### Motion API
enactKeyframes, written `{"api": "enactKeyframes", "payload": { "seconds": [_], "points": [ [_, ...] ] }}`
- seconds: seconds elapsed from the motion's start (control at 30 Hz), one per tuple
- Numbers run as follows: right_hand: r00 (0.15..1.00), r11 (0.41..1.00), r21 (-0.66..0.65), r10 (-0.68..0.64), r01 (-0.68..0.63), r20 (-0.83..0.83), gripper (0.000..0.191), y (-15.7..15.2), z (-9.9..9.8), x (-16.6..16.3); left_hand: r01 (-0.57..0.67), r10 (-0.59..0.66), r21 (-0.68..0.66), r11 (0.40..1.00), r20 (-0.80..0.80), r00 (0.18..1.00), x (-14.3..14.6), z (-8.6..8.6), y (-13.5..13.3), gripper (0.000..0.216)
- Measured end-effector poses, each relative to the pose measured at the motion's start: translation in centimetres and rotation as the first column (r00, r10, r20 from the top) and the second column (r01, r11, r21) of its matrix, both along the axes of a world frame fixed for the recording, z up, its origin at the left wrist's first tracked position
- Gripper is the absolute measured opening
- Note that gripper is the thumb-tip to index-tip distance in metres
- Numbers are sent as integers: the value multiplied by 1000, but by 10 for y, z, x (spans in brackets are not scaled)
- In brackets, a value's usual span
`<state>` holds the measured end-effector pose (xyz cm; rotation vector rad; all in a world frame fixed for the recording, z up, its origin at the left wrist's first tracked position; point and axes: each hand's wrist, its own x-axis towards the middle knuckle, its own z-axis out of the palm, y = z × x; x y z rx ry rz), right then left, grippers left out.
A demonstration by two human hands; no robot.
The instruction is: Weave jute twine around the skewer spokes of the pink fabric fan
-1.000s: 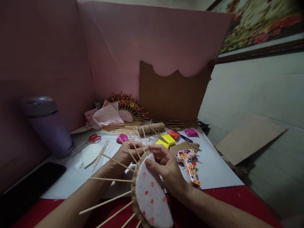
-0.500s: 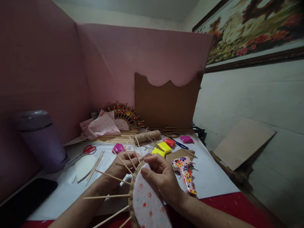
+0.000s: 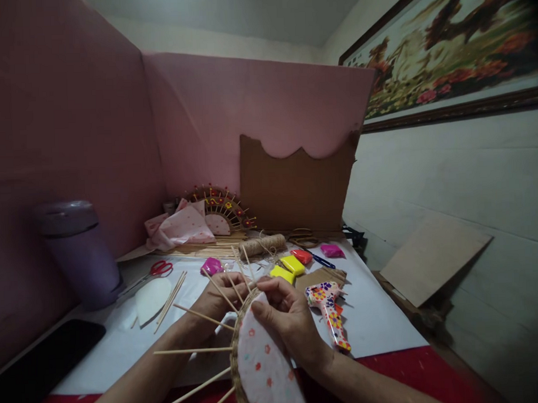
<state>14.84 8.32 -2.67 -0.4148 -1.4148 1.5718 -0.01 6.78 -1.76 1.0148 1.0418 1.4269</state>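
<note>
In front of me is a half-round piece covered in white cloth with small orange flowers. A braided twine edging runs along its curved rim, and several thin wooden sticks fan out from it. My right hand grips the upper end, thumb on the cloth and fingers curled behind the rim. My left hand reaches behind the sticks, its fingertips pinched near the top of the rim by the uppermost sticks. What exactly those left fingertips hold is partly hidden.
A flowered glue gun lies right of my hands. Behind are yellow packets, a twine roll and a finished fan-shaped piece. Leftward lie red-handled scissors, loose sticks, a phone and a purple tumbler.
The whole view has shifted slightly, so everything sits a little lower and to the right. Both hands keep nearly the same hold on the half-round piece.
</note>
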Motion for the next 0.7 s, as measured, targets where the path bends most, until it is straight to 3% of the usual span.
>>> {"api": "enactKeyframes", "payload": {
  "seconds": [0.2, 0.4, 0.7],
  "points": [
    [999, 1000, -22, 8, -7, 32, 27, 1, -2, 0, 24, -25, -15, 1000, -13, 1000, -5, -7, 4, 28],
    [1000, 1000, 25, -10, 9, 11, 23, 3, -4, 0, 58, -58, -8, 998, -18, 998, -4, -5, 2, 27],
    [1000, 1000, -10, -4, 5, 12, 22, 4, -4, 0, 79, -79, 1, 997, -5, 997, -1, -3, -3, 19]
  ]
}}
